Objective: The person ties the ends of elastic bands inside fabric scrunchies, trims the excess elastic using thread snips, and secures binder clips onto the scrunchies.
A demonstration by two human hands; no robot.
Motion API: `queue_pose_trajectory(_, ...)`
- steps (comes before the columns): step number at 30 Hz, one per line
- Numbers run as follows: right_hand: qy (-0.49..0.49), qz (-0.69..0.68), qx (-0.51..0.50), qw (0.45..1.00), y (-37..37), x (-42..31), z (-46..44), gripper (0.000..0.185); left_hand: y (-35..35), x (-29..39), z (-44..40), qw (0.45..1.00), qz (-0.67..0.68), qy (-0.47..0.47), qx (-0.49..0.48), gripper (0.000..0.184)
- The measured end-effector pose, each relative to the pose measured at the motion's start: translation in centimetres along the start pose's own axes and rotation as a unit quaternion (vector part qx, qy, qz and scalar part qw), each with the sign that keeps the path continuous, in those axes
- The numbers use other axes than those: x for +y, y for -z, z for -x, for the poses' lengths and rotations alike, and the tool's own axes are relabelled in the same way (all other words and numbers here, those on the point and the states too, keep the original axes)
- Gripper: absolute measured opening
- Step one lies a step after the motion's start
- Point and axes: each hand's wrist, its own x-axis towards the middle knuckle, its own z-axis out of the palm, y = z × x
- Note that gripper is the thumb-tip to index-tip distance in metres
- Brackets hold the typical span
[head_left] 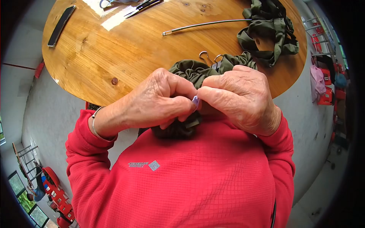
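My left hand (163,99) and my right hand (241,98) meet fingertip to fingertip in front of my chest, near the table's edge. A small pale purple strip (195,101) shows at the left thumb and forefinger, which pinch it. My right thumb and forefinger are pressed together beside it; what they hold is hidden. Just beyond the hands lies gathered dark green fabric (192,71) at the table edge, with a binder clip (216,65) on it, its wire handles upward. Below my left fingers hangs a dark bunched piece (175,130), partly covered.
On the round wooden table (125,53) lie a metal rod (205,26) with a small hooked end, more dark green fabric strips (272,34), black-handled scissors (142,7) and a dark flat bar (61,26). Red stools (326,87) stand off to the right.
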Motion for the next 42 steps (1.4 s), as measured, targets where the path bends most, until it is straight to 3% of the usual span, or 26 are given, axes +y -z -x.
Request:
queue_pose_trajectory(7,0.006,0.030,-0.002,1.000,1.1,-1.1,0.2,0.018,-0.2,-0.5,0.1,0.989,0.144,0.004,0.028,0.019)
queue_pose_trajectory(11,0.008,0.008,0.012,1.000,0.5,-0.6,0.5,0.017,-0.8,0.1,0.3,0.997,0.045,0.003,0.069,0.017)
queue_pose_trajectory(14,0.003,0.000,0.023,1.000,0.2,-0.3,0.5,0.016,-1.0,-0.3,0.4,0.990,-0.062,-0.101,0.080,0.014)
queue_pose_trajectory(17,-0.017,-0.049,0.026,0.998,-0.2,0.5,0.4,0.012,-0.5,-0.6,0.4,0.990,-0.045,-0.130,0.032,0.014)
queue_pose_trajectory(20,-0.064,-0.126,-0.016,0.990,0.0,0.8,0.1,0.009,-0.8,-0.3,0.4,0.997,0.028,-0.062,0.027,0.013)
queue_pose_trajectory(25,-0.105,-0.118,0.116,0.981,-0.2,-0.4,0.0,0.014,-1.0,-1.4,0.1,0.990,0.110,-0.067,0.054,0.014)
queue_pose_trajectory(28,-0.165,-0.147,0.078,0.972,0.7,-1.4,1.0,0.017,-1.4,-1.2,0.0,0.985,0.144,-0.067,0.065,0.016)
queue_pose_trajectory(35,-0.168,-0.133,0.073,0.974,0.1,-1.9,1.8,0.012,-2.0,-1.9,-0.7,0.982,0.170,-0.074,0.030,0.014)
queue_pose_trajectory(42,-0.111,-0.089,0.082,0.987,-0.2,-3.3,2.6,0.018,-2.8,-1.6,-0.8,0.975,0.217,-0.041,0.038,0.014)
